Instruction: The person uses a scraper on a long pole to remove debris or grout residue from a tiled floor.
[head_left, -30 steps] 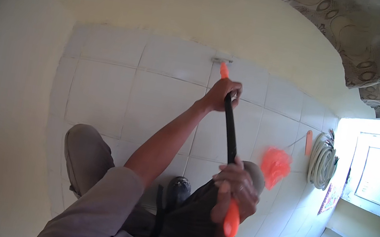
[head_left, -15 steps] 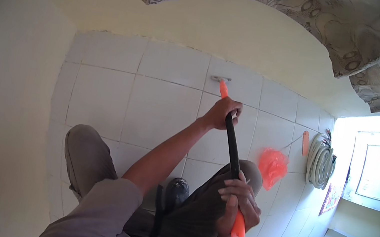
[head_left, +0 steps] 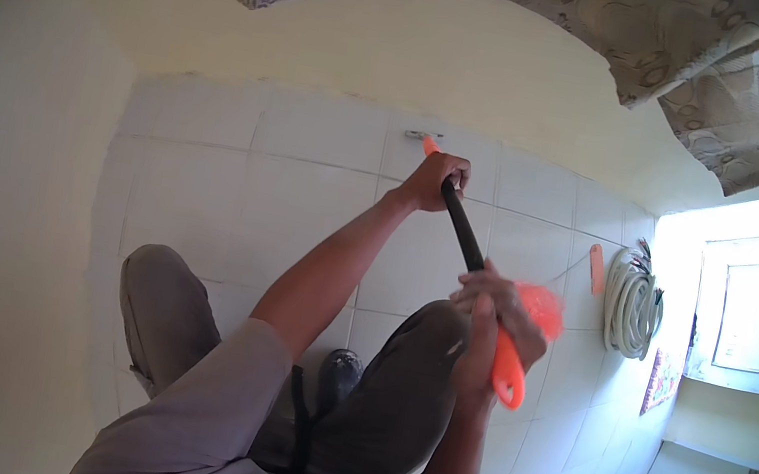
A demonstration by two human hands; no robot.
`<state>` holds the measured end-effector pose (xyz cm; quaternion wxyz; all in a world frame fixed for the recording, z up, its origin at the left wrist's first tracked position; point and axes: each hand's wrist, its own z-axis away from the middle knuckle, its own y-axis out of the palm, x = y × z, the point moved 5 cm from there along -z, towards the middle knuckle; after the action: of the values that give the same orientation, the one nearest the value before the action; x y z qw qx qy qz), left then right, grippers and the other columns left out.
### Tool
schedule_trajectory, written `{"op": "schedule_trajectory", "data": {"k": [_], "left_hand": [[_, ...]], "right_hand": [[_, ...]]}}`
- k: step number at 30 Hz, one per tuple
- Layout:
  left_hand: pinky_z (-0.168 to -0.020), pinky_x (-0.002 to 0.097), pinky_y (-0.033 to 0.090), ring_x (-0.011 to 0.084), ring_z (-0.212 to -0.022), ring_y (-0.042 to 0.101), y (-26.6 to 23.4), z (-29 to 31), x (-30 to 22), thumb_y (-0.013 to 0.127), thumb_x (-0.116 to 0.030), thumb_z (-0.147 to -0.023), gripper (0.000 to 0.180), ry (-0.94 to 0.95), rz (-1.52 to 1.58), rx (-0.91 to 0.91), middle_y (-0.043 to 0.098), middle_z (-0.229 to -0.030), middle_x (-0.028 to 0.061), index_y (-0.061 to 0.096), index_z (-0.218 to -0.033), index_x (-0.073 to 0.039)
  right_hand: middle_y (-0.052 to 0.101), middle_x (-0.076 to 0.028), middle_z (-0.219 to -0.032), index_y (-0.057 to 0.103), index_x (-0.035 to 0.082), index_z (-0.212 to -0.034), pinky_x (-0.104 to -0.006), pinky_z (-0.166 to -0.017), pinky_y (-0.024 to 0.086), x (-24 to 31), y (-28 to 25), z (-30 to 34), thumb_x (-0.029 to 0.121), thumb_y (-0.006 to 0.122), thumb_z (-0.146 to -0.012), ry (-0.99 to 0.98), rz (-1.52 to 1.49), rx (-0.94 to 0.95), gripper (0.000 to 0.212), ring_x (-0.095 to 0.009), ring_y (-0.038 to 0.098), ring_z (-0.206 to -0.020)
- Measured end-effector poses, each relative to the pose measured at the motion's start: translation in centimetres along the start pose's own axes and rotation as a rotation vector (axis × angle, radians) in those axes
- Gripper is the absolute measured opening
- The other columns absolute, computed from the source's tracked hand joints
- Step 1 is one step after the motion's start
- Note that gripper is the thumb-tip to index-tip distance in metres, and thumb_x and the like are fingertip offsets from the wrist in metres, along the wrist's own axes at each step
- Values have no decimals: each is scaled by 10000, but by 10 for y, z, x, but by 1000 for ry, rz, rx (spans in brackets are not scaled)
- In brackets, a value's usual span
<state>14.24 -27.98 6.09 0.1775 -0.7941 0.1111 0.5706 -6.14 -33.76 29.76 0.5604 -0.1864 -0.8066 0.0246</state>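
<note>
The white tiled floor (head_left: 237, 181) is bounded by a cream wall (head_left: 403, 48) beyond the tool's far end and another to its left; open tile is seen left of the tool. One long-handled tool (head_left: 463, 226), black in the shaft with orange ends, is held by two hands. The left hand (head_left: 436, 178) is closed around the shaft near its far end, close to the wall base. The right hand (head_left: 494, 323) is wrapped around the orange near end. One orange bristled head (head_left: 541, 308) lies just right of that hand. One coiled hose (head_left: 633, 307) is noted further right.
</note>
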Motion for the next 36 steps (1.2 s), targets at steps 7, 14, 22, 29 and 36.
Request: {"op": "schedule_trajectory", "data": {"k": [7,14,22,29,36], "left_hand": [[-521,295,333,94,-507,407,17,1,-1,640,-7,-612,156,161,-9,-78,428,-525,14,534,-704,-74],[-511,310,332,114,-512,412,51,8,-10,706,-121,-646,185,103,-72,22,401,-540,14,546,-727,-75],[-490,307,317,118,-475,402,59,-22,7,669,-100,-629,159,100,-56,20,396,-510,15,534,-711,-76],[-502,285,323,101,-500,399,70,-33,17,634,-46,-632,130,48,-3,45,427,-548,-3,535,-715,-63],[-516,352,383,216,-514,480,80,6,1,714,-187,-657,224,50,-137,-7,453,-543,68,548,-731,-56]], "right_hand": [[676,-144,-749,592,-64,-706,-469,-990,496,-7,-8,5,-25,515,-855,-28,0,-2,171,-282,693,-842],[650,-157,-721,591,-80,-661,-519,-1017,471,-2,-49,16,65,516,-845,48,45,-55,246,-257,660,-767],[598,-165,-675,531,-95,-641,-538,-998,469,-28,-46,4,89,536,-831,77,11,-179,264,-268,628,-726],[606,-173,-659,554,-99,-644,-513,-975,497,-37,-48,0,78,538,-815,36,67,-139,246,-276,648,-730],[622,-163,-641,625,-91,-678,-572,-960,497,-41,-84,34,126,574,-843,-24,5,-77,277,-287,658,-714]]}}
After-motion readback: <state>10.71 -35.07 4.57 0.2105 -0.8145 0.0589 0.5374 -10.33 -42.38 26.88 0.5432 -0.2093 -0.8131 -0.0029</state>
